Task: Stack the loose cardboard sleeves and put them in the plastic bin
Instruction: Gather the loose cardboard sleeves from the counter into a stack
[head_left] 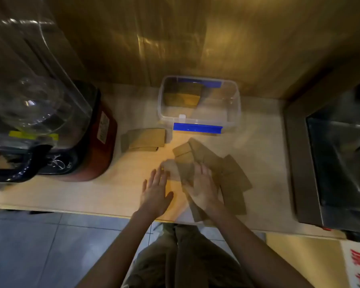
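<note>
Several loose brown cardboard sleeves [227,175] lie scattered on the pale counter near its front edge. A small stack of sleeves [146,139] rests further left, in front of the bin. The clear plastic bin [235,113] with blue clips stands at the back of the counter, with a stack of sleeves [182,97] in its left half. My left hand [155,194] is flat with fingers spread, just left of the loose pile, holding nothing. My right hand [204,188] lies blurred on the pile, fingers apart, touching the sleeves without a visible grip.
A blender [37,104] with a clear jug and a red base fills the left of the counter. A steel sink [337,163] sits at the right. A golden wall panel [195,38] rises behind the bin. Tiled floor lies below the counter edge.
</note>
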Demonstrator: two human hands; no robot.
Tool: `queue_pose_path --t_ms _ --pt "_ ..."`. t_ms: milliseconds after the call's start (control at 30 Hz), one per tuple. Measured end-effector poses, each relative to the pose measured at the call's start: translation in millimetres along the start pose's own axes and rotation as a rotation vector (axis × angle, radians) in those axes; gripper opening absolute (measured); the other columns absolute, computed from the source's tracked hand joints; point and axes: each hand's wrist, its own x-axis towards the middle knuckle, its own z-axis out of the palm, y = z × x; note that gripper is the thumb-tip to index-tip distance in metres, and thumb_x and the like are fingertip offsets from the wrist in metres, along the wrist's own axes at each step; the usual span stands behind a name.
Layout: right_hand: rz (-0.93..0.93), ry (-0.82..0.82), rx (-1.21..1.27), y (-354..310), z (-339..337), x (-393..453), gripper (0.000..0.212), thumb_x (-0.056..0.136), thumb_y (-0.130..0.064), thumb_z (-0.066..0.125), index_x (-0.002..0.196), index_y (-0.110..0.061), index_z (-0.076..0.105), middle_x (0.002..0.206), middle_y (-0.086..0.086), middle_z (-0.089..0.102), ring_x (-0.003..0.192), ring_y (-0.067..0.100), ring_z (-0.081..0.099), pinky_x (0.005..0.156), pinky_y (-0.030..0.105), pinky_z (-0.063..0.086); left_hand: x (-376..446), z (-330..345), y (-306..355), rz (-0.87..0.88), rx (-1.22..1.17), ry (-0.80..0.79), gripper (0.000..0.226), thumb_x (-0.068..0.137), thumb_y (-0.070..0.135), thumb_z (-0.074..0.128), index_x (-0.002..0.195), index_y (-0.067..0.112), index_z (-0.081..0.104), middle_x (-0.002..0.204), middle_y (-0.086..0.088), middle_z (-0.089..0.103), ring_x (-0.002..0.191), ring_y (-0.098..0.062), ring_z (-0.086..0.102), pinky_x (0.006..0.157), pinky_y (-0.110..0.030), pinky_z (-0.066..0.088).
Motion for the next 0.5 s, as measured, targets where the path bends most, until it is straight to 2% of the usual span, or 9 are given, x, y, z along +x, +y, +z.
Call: queue_pose_path --t_ms 167,367,500 --pt "-0.008 0.058 -0.121 -6 11 13 0.072 0.084 -0.038 0.057 0.140 -0.013 0.019 0.152 0.014 0.021 0.139 0.030 0.014 0.110 0.042 0.027 2 7 -6 0.018 0.102 -0.098 0.077 0.090 0.039 0.041 0.144 0.018 -0.010 0.155 -0.008 -0.020 0.142 -0.024 -0.018 0.117 -0.045 0.002" --pt "0.000 0.085 -0.297 -8 24 26 0.077 0.078 -0.049 0.060 0.136 -0.011 0.025 0.144 0.018 0.032 0.128 0.035 0.030 0.103 0.045 0.032 6 3 -12 0.035 0.124 -0.151 0.079 0.089 0.036 0.045 0.143 0.019 -0.011 0.155 -0.006 -0.021 0.141 -0.022 -0.019 0.117 -0.043 0.004" --pt "0.004 0.197 -0.350 -14 28 31 0.059 0.078 -0.041 0.061 0.123 -0.010 0.038 0.129 0.017 0.046 0.113 0.033 0.043 0.091 0.043 0.039 9 1 -13 0.045 0.209 -0.209 0.085 0.087 0.038 0.047 0.142 0.018 -0.015 0.153 -0.008 -0.025 0.141 -0.024 -0.021 0.117 -0.043 0.005"
